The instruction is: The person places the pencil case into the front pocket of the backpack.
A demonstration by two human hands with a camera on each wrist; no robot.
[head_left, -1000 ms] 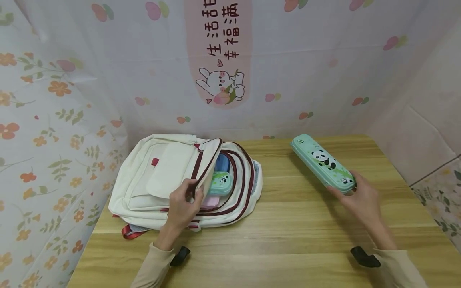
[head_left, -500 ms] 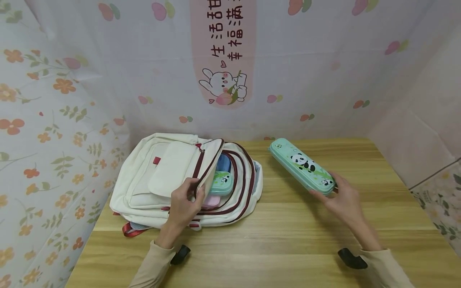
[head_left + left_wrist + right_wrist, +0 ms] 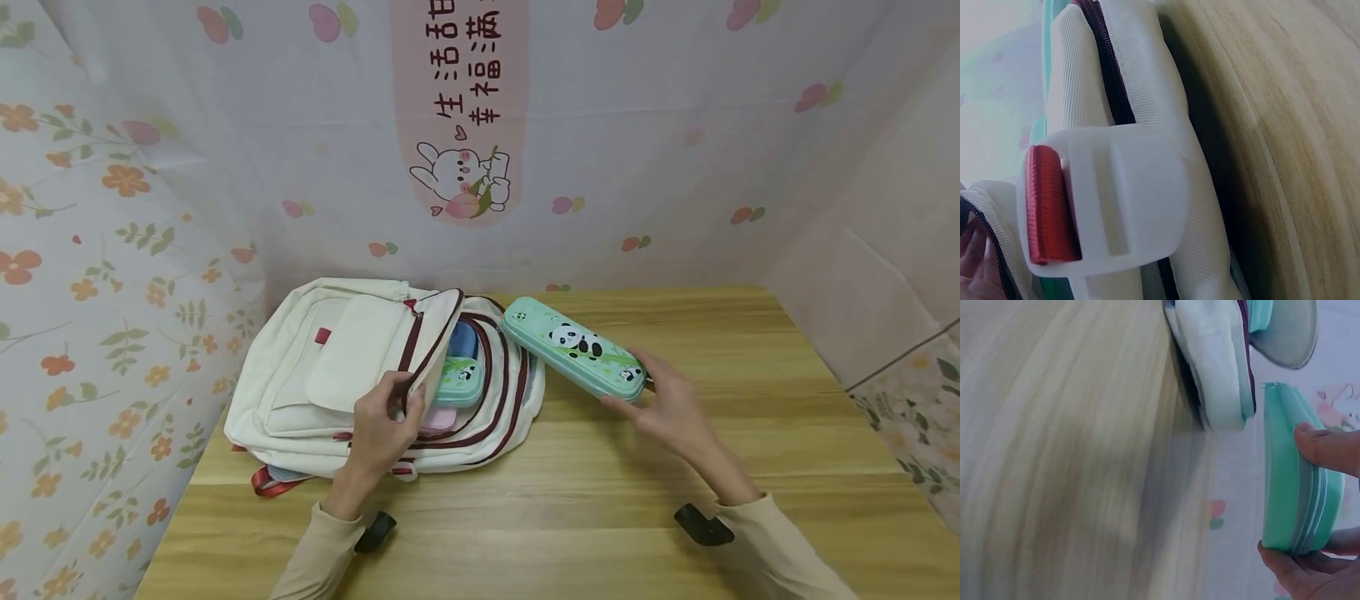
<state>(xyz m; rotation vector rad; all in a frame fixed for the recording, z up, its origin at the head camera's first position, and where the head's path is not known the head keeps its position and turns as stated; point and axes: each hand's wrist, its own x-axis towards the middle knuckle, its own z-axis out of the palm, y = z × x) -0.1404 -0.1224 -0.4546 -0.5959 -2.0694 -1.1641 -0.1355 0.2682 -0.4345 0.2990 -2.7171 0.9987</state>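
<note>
A cream backpack with dark red zippers lies flat on the table, its main pocket open toward the right. My left hand pinches the edge of the opening's flap and holds it up. Inside the pocket show a mint green panda case, something blue and something pink. My right hand grips a mint green panda pencil case by its near right end, thumb and fingers on opposite sides. The pencil case is held above the table, its far end overlapping the backpack's right edge in the head view.
The wooden table extends right of the backpack and in front of it. A printed cloth hangs behind, and a floral cloth closes off the left side. A red strap loop sticks out at the backpack's front left.
My right hand has carried the pencil case leftward, from the table's right side to the backpack's opening edge. My left hand has stayed on the flap.
</note>
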